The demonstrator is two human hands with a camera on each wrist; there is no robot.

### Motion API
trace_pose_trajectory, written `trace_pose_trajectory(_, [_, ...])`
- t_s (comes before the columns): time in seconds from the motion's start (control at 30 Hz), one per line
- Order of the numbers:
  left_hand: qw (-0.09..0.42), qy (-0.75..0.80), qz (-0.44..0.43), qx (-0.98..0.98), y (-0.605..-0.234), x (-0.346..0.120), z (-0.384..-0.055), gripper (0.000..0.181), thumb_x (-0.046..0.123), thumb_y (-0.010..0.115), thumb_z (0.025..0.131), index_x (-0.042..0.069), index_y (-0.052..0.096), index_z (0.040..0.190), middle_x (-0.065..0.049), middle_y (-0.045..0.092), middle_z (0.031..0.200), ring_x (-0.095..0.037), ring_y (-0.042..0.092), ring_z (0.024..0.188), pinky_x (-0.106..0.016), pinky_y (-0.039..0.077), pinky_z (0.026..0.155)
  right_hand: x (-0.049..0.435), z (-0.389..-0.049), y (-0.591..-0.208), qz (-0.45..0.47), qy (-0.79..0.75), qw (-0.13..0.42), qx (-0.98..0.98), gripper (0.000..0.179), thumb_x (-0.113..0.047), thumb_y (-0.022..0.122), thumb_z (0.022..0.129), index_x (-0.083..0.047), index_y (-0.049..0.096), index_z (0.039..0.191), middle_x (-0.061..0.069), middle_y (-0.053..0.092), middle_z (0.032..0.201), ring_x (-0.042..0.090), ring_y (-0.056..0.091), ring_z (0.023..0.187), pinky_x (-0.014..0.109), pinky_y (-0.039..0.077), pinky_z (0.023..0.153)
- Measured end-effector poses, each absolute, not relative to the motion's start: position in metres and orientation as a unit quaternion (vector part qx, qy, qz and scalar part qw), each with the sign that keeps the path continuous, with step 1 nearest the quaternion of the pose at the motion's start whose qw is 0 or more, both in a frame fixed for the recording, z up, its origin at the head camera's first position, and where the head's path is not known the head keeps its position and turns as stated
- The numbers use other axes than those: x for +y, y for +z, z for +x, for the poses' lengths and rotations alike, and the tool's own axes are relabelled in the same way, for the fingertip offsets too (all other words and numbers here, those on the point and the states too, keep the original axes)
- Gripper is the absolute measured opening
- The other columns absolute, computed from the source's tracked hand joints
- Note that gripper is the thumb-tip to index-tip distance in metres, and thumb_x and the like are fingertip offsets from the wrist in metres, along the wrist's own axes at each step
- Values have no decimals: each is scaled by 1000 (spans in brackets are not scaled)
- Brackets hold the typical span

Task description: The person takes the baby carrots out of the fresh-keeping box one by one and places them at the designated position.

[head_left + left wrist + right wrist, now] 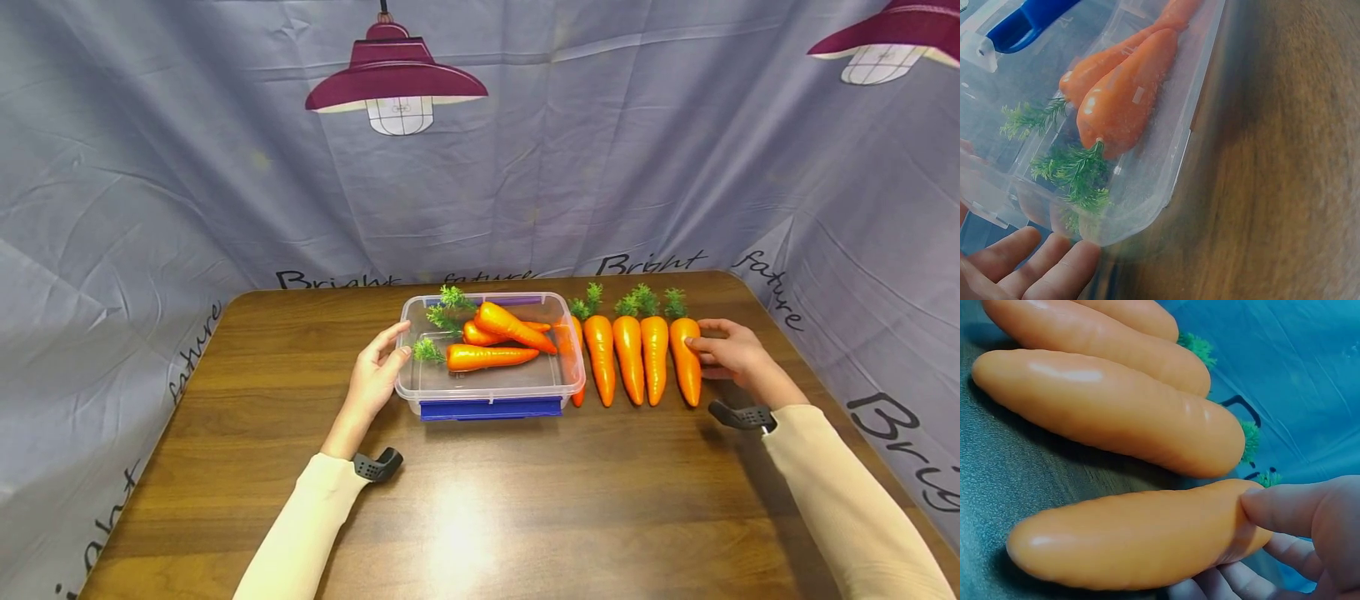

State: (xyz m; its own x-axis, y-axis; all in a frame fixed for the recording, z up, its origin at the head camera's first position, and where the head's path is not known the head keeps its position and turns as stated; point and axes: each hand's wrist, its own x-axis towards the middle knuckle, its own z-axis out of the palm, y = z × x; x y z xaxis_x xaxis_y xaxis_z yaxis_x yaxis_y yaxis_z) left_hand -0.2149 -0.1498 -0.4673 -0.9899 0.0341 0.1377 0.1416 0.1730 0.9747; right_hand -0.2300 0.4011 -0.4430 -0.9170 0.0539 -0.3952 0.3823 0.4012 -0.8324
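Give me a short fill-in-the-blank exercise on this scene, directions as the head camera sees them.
1. The right hand pinches the carrot at the row's ____ end.
2. The left hand touches the ____ end of the clear box.
3. The latch along the box's near side is colored ____.
4. The leafy tops of the carrots inside are colored ____.

Missing words: right; left; blue; green.

2 arms reach forward, well apart: left hand with fingers extended, right hand pinching.
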Motion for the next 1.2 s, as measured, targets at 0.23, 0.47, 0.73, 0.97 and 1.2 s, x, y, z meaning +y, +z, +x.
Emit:
trace_pose_trajectory(0.23, [43, -641, -58, -764, -466, -150, -214, 45, 4, 56, 100, 5, 56, 144, -16, 50, 155, -34, 39, 150, -50, 40, 116, 399, -232, -443, 128, -537, 152, 820, 78, -23, 58, 103, 7, 10, 158, -21, 60, 81, -4, 65, 75, 26, 60, 70])
trace_pose_trajectory(0.47, [42, -639, -55, -766, -468, -149, -214, 44, 4, 55, 100, 4, 55, 144, -18, 49, 155, -36, 39, 149, -48, 41, 116, 403, -232, -446, 132, -521, 147, 831, 79, -28, 55, 104, 9, 10, 157, -22, 57, 84, -5, 64, 75, 26, 60, 72])
trace_pose_trajectory(0.73, [42, -638, -58, -767, -467, -148, -213, 44, 5, 56, 100, 4, 56, 144, -17, 51, 154, -35, 41, 148, -47, 42, 114, 407, -231, -448, 144, -521, 138, 830, 77, -30, 53, 105, 9, 12, 157, -19, 56, 88, -4, 65, 75, 28, 61, 73])
trace_pose_trajectory(0.97, [43, -639, -59, -766, -468, -148, -214, 44, 5, 56, 100, 4, 56, 144, -16, 50, 154, -35, 40, 149, -47, 42, 114, 409, -232, -449, 146, -522, 129, 830, 76, -30, 54, 104, 9, 14, 157, -22, 57, 84, -3, 66, 74, 28, 62, 73])
trace_pose_trajectory(1.2, [46, -640, -61, -764, -467, -149, -214, 44, 4, 56, 100, 3, 55, 144, -18, 50, 154, -35, 39, 150, -48, 41, 116, 411, -233, -444, 143, -518, 95, 838, 72, -28, 53, 104, 12, 19, 153, -28, 58, 78, -3, 66, 72, 25, 61, 68])
